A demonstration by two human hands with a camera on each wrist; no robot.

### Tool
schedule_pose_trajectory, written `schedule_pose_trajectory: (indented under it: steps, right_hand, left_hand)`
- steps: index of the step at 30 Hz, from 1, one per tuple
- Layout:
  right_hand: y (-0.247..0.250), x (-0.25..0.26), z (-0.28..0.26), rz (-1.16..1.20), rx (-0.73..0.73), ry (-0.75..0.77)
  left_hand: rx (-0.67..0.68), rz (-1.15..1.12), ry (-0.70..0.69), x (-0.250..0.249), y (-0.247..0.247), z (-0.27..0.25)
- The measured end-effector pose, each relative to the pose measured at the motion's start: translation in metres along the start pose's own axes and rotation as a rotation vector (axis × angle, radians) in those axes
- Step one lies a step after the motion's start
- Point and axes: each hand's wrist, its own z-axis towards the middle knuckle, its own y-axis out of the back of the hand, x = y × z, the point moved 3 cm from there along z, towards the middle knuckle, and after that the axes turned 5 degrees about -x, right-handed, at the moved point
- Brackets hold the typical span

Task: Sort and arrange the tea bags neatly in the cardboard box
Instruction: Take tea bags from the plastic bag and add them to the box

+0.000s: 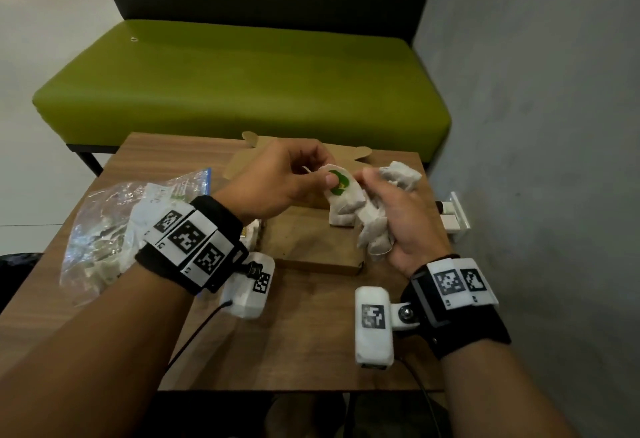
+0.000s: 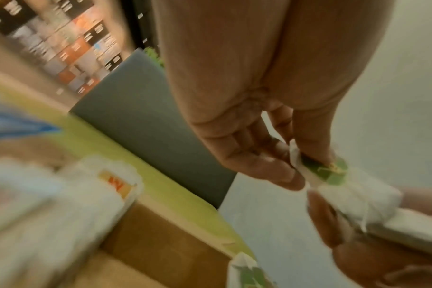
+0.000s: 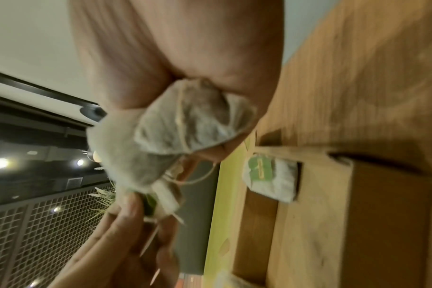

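Right, across the far side stretches a green bench (image 1: 242, 81), with a grey wall (image 1: 536, 91) closing off the right. Nearer sits the wooden table (image 1: 311, 340), and on it, left of centre, a clear zip bag (image 1: 104, 226) stuffed with more tea bags, its blue seal pointing far-left. At the middle of the table lies the cardboard box (image 1: 311, 247), open, lid flaps folded back toward the bench. Inside, the right wrist view picks out one tea bag with a green tag (image 3: 271, 179) lying against the box wall; the left wrist view shows white packets at the box's left end, too blurred to name. Just off the table's right edge, a small white holder (image 1: 457, 212) is fixed by the wall.

Now the hands, both up above the box. The right hand (image 1: 405, 226) is curled around a bunch of tea bags (image 1: 377, 223), several white pouches bulging out above and below the fist. The left hand (image 1: 277, 178) reaches across and pinches the front tea bag's green tag (image 1: 337, 183) between thumb and forefinger, the other fingers curled loosely behind. The two hands sit just beside each other, joined by that one bag. Black wrist straps with white printed markers ride on both forearms.
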Motion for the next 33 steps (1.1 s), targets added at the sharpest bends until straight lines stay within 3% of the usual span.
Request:
schedule_pose_trajectory:
  steps: [2,5,8,11,16,22,27,33]
  right_hand:
    - [0.011,0.009,0.000,-0.067,-0.071,0.115]
    - [0.016,0.011,-0.002,-0.412,-0.050,0.236]
    - [0.014,0.002,-0.001,-0.710,-0.052,0.223]
    - [0.013,0.003,-0.003,-0.864,0.006,0.242]
    - [0.015,0.003,0.002,-0.974,-0.048,0.216]
    - [0.011,-0.011,0.021,-1.109,-0.134,0.169]
    - [0.002,-0.010,0.024,-1.206,-0.231,0.226]
    - [-0.003,-0.007,0.026,-1.299,-0.337,0.222]
  left_hand:
    - [0.012,0.247,-0.026,-0.002,0.000,0.003]
    - [0.013,0.520,-0.077,-0.006,-0.007,0.002]
    - [0.064,0.515,-0.055,-0.001,-0.018,0.003]
    - [0.080,0.560,-0.056,0.006,-0.024,0.003]
    - [0.018,0.571,-0.006,0.018,-0.019,0.000]
    - [0.115,0.682,0.084,0.037,-0.015,-0.008]
    - [0.133,0.700,0.093,0.042,-0.012,-0.011]
    - [0.362,0.715,0.104,0.038,-0.017,-0.020]
